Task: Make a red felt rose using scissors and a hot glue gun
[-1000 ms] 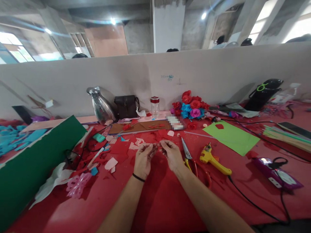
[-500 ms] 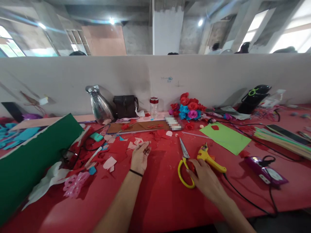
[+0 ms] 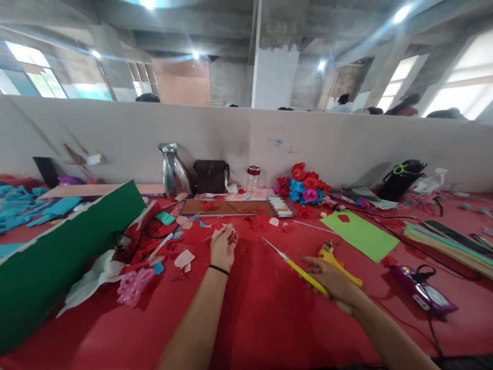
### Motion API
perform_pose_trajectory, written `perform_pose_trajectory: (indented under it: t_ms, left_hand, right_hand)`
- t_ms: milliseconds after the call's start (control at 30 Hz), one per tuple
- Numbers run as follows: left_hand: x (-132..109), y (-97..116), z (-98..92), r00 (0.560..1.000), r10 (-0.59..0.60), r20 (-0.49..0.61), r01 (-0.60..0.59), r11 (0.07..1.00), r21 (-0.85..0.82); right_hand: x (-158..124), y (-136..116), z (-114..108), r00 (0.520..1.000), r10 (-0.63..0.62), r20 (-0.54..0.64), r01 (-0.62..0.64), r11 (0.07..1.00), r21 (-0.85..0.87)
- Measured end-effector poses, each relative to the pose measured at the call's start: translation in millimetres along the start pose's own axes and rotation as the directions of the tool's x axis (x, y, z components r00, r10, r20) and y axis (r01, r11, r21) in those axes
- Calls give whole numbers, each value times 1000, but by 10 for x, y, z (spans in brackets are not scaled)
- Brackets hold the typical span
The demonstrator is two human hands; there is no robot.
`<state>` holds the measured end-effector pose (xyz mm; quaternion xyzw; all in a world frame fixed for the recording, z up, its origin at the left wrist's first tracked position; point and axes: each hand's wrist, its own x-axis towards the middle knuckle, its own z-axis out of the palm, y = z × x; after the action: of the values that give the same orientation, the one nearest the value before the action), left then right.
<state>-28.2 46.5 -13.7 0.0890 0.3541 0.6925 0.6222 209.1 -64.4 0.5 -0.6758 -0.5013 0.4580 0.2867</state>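
Yellow-handled scissors (image 3: pixel 304 275) are held in my right hand (image 3: pixel 331 280), turned edge-on with the blades pointing up and left. My left hand (image 3: pixel 224 246), with a black band at the wrist, is raised over the red table (image 3: pixel 246 318), its fingers curled and pinched together. Whatever lies between those fingertips is too small to make out. Close beyond my right hand rests a yellow glue gun (image 3: pixel 335 262). Pink paper pieces (image 3: pixel 185 258) and red scraps lie to the left of my left hand.
A green board (image 3: pixel 73 262) stands at the left. Along the back are a metal jug (image 3: pixel 174 172), a black bag (image 3: pixel 210 176), a jar (image 3: pixel 253 181) and paper flowers (image 3: pixel 304 184). At right lie green paper (image 3: pixel 360 235) and a purple power strip (image 3: pixel 423 293) with cables.
My right hand has picked up the scissors, which lay flat beside it, and turned them edge-on. The camera view has tilted upward. My left hand keeps its pinched pose.
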Motion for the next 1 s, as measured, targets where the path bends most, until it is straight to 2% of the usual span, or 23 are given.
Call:
perform_pose_trajectory:
  t_ms: [33,100,200,300,467,633,833,1000]
  left_hand:
    - [5,9,-5,1000,6,-4,-6,1000,-9]
    - [9,19,-19,1000,27,-2,-27,999,-22]
    - [8,31,-41,996,78,36,-78,997,-12]
    - [0,59,-45,994,97,53,-97,995,-5]
    - [-18,106,-8,992,125,19,-124,991,-55]
    - [-17,64,-5,991,112,69,-110,994,-21]
    - [0,16,-31,981,155,113,-162,986,50]
    - [-24,5,-16,976,178,127,-185,981,51]
  right_hand:
    - [-28,-67,44,998,10,58,-19,989,149]
    - [-69,-214,188,992,-63,110,25,948,316]
    - [-39,-379,459,972,-117,202,8,881,472]
    - [79,-443,670,951,-137,277,-50,817,575]
    - [191,-533,812,919,-155,363,-86,819,567]
    - [256,-644,899,890,-205,407,-92,794,601]
    - [378,-625,1006,884,-239,402,-54,802,595]
    - [333,-655,1001,883,-256,393,5,843,537]
